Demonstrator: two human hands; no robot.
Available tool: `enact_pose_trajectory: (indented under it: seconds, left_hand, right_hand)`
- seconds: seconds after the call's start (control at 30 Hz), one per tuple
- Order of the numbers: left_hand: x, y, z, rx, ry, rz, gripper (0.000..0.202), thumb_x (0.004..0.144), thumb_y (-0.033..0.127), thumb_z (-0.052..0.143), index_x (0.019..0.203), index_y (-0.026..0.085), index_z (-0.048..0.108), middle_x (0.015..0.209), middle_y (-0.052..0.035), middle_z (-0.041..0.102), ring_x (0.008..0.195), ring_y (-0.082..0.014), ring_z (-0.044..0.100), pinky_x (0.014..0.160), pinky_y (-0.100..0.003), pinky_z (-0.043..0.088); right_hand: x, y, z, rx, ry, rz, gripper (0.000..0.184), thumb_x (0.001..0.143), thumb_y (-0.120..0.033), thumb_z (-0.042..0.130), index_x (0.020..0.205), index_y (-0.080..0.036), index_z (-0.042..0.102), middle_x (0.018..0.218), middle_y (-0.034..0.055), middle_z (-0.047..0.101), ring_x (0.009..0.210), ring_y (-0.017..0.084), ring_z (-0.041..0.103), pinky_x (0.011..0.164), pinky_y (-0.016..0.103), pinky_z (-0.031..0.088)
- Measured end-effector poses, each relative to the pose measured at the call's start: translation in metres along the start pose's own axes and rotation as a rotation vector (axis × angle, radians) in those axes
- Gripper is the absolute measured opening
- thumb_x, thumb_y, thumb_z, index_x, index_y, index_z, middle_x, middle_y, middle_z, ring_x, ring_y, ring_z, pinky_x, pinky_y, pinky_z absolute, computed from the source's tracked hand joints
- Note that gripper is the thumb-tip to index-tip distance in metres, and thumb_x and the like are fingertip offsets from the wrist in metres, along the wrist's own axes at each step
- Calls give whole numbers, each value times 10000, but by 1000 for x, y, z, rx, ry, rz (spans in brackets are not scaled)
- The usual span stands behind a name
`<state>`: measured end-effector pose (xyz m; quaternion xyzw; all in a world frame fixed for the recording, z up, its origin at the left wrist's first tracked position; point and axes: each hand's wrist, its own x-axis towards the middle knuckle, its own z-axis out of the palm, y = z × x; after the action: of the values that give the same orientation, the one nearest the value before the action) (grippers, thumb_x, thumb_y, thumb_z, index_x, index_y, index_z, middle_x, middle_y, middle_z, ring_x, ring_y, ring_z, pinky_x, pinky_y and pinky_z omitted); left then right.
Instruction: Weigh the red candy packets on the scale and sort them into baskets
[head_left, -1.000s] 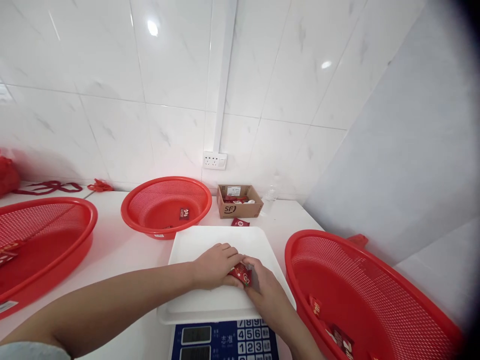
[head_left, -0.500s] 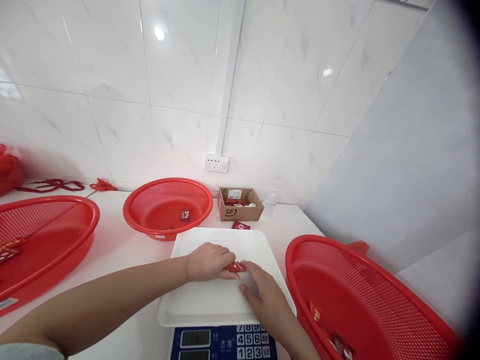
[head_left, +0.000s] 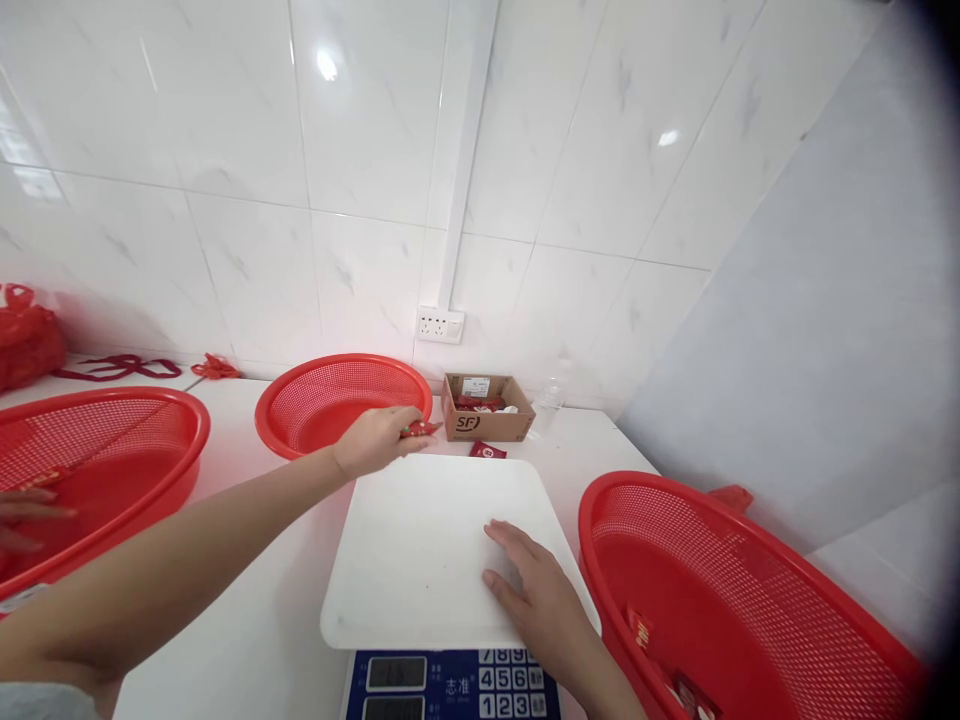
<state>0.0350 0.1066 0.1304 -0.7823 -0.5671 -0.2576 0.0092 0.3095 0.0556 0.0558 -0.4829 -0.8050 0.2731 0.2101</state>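
My left hand (head_left: 373, 441) is closed on a small red packet (head_left: 421, 429), just past the far edge of the white scale tray (head_left: 416, 560) and beside the round red basket (head_left: 330, 390). What is inside the packet I cannot make out. Low over the right side of the tray, my right hand (head_left: 540, 590) is open, fingers apart and holding nothing. Below the tray shows the blue panel of a digital scale (head_left: 456, 690) with number keys. My left forearm and hand cover part of the round basket.
A cardboard box (head_left: 491, 428) of red packets stands behind the tray, with one dark red packet (head_left: 487, 451) before it. Large red baskets flank the scale: right (head_left: 697, 505) and left (head_left: 142, 405). Another person's hand (head_left: 26, 515) reaches into the left one.
My left hand has carried the red packet from over the tray, away and leftward to the round basket. My right hand stays over the tray. Another person's hand has appeared at left.
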Motion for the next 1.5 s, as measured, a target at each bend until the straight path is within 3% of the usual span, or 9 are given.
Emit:
enact_pose_trajectory:
  seconds: [0.33,0.5,0.63,0.73,0.93,1.03,1.13,1.27,1.5]
  left_hand:
    - [21,-34,-46,61,142,-269,359,828,561,422,735,217,464,639,3,547,612,-184,534,533,-258,322]
    - [20,-52,-48,95,97,-358,421,852,589,336,865,209,516,757,-38,609,676,-217,575,520,-270,327]
    - [16,-60,-37,107,26,-362,470,893,535,260,1068,177,510,1039,-112,604,930,-268,572,656,-317,411]
    - [5,-45,-21,96,-89,-251,463,903,511,275,1103,176,524,1135,-113,572,1039,-266,528,769,-342,425]
    - [-40,21,17,62,-402,147,410,836,473,508,1177,248,532,1111,-53,607,983,-226,562,784,-311,444]
    - [-54,36,30,93,-420,255,277,849,239,503,1115,218,579,1065,-76,615,941,-228,560,808,-337,437]
    - [-55,32,36,106,-379,290,281,840,112,449,1065,184,601,1008,-88,627,908,-225,559,774,-329,449]
    - [-42,12,26,71,-236,248,250,866,139,434,1044,173,605,1025,-91,624,934,-229,550,799,-352,454]
    - [-43,-30,-6,-55,184,-140,330,864,309,466,1181,236,520,1328,-89,454,1259,-284,368,982,-472,377]
  right_hand:
    - [-1,0,0,15,-4,16,463,822,-334,472,1269,-222,523,1371,29,468,1281,228,381,1069,437,304]
    - [-1,-1,-1,0,-26,27,472,827,-333,456,1277,-205,515,1383,32,453,1291,220,366,1082,422,283]
    - [0,-4,-3,-36,-54,48,489,834,-343,442,1293,-184,499,1395,38,437,1298,209,352,1088,394,275]
    - [0,-5,-4,-50,-60,54,493,836,-345,439,1298,-183,495,1397,36,435,1300,205,349,1088,380,275]
    - [2,-5,-4,-58,-52,31,485,833,-347,445,1285,-184,510,1390,41,444,1292,212,358,1083,382,278]
    - [1,-5,-3,-57,-50,32,483,835,-351,446,1285,-187,511,1391,41,444,1292,214,358,1084,389,276]
    - [1,-5,-3,-55,-49,33,484,837,-357,445,1283,-181,513,1394,46,440,1294,215,355,1086,393,275]
    - [1,-3,-1,-54,-40,22,482,831,-349,450,1273,-169,524,1386,57,450,1289,221,366,1084,403,281]
    - [1,4,2,-49,-10,6,479,826,-369,458,1257,-176,540,1370,62,470,1279,230,387,1084,430,283]
